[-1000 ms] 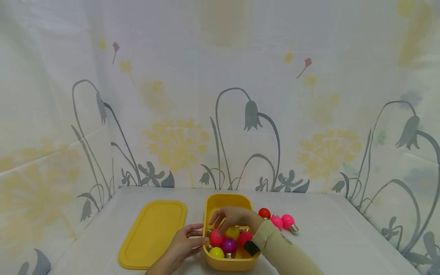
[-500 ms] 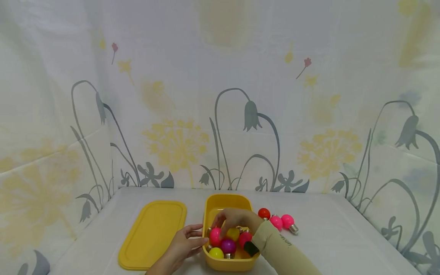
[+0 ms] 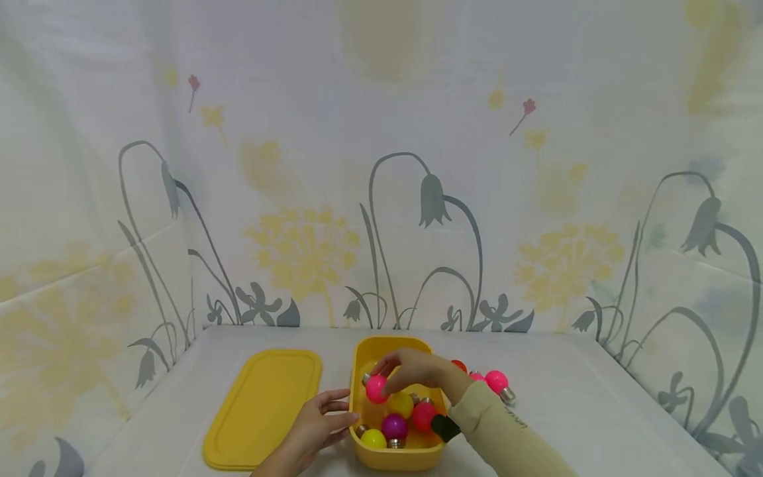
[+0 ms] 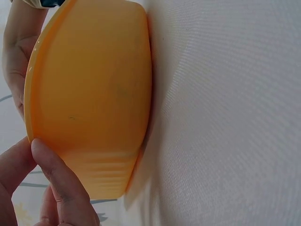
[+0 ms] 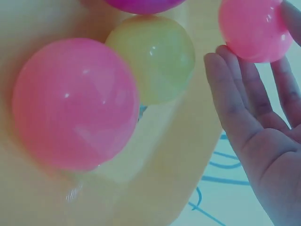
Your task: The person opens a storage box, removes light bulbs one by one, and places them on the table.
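Right hand (image 3: 414, 370) pinches pink bulb (image 3: 376, 389) — left hand (image 3: 323, 422) grips box (image 3: 401, 459).

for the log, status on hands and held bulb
Right hand pinching pink bulb. Left hand gripping box rim. Right wrist hiding part of box; other bulbs lying inside.

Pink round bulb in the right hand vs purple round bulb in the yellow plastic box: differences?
Support: the right hand holds the pink round bulb; the purple round bulb lies in the yellow plastic box.
Pose, head view: the pink round bulb's base points up and left; the purple round bulb's base points toward the bottom edge.
Shared: both have a round head and a silvery base.
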`<state>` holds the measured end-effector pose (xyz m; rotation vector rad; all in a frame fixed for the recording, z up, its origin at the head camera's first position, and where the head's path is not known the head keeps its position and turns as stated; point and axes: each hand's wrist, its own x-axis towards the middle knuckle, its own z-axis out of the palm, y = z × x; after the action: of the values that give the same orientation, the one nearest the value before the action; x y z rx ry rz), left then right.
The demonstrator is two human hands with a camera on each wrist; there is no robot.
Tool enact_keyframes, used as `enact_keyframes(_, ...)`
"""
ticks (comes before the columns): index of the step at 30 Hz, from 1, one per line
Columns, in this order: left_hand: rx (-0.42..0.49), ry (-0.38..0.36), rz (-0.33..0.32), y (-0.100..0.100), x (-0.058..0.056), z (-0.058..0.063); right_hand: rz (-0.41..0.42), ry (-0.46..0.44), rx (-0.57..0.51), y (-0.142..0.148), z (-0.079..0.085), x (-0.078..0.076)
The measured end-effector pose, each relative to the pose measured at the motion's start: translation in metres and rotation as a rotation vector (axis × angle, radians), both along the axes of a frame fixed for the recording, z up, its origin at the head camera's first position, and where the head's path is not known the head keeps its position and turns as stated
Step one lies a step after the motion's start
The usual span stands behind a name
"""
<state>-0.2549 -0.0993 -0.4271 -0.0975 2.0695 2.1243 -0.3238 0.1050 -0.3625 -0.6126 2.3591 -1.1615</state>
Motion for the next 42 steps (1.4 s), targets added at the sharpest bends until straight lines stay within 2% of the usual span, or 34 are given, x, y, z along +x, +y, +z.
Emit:
enact_keyframes(8, -0.007, -0.007, 0.011, 0.001, -0.001, 0.001, -0.045, -0.015, -0.084, 0.015, 0.008, 0.006)
enact_keyframes(22, -0.029, -0.012, 0.023, 0.001, -0.001, 0.001, -0.140, 0.093, -0.147, 0.044, 0.016, 0.027)
enact_keyframes(27, -0.032, -0.023, 0.029, 0.002, -0.001, 0.002, -0.187, 0.110, -0.188, 0.055, 0.016, 0.033)
enact_keyframes(34, -0.026, -0.014, 0.026, 0.001, 0.000, 0.001, -0.243, 0.164, -0.182, 0.073, 0.012, 0.040)
enact_keyframes(42, -0.034, -0.021, 0.029, 0.002, -0.002, -0.001, -0.308, 0.159, -0.204, 0.094, 0.003, 0.047)
